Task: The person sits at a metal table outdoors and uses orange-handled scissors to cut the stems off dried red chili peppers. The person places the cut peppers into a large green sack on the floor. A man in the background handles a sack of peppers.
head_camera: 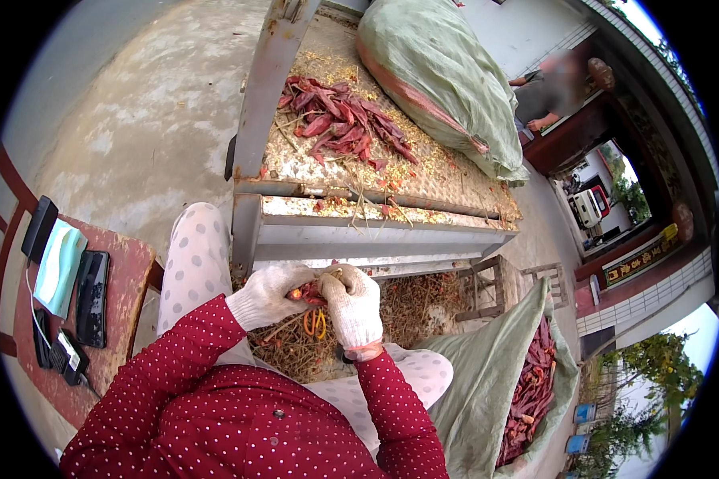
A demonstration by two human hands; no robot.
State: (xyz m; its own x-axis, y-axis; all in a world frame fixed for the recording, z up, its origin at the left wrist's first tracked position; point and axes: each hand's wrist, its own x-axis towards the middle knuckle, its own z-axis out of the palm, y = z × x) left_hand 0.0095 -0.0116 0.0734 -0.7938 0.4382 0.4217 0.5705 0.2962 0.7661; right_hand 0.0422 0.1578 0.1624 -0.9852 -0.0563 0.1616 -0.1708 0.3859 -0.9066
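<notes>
My left hand (272,296), in a white knitted glove, holds a dried red pepper (307,294) in front of my lap. My right hand (353,308), gloved the same way, meets it with bent fingers pinching the pepper's stem end (335,273). Just below the hands show orange looped handles (314,324), apparently scissors; whether they hang from my right hand or lie lower, I cannot tell. Beyond my knees, a pile of dried red peppers (344,123) lies on a rusty metal platform (455,190) strewn with yellow seeds.
A full green woven sack (437,66) rests on the platform. At my right, an open sack (479,377) holds more peppers. Stalk litter (413,305) covers the ground below. On the left, a wooden chair (117,257) bears a phone (91,299) and face masks (59,263). A person (545,96) is beyond.
</notes>
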